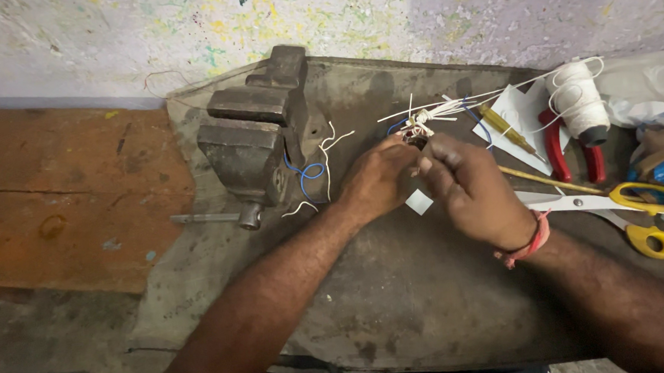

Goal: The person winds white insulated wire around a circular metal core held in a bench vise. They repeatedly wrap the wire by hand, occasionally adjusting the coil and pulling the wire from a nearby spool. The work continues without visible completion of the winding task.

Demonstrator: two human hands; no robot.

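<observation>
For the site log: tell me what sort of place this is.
Probably a small repair workshop. A heavy metal bench vise sits on a worn workbench, with yellow-handled scissors, red-handled pliers and a spool of white thread nearby.

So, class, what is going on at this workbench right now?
A person works over a dark metal bench. Both hands, left hand and right hand, pinch a small bundle of white and blue wires between them. A bench vise stands to the left; a spool of white string and yellow-handled scissors lie to the right.
</observation>
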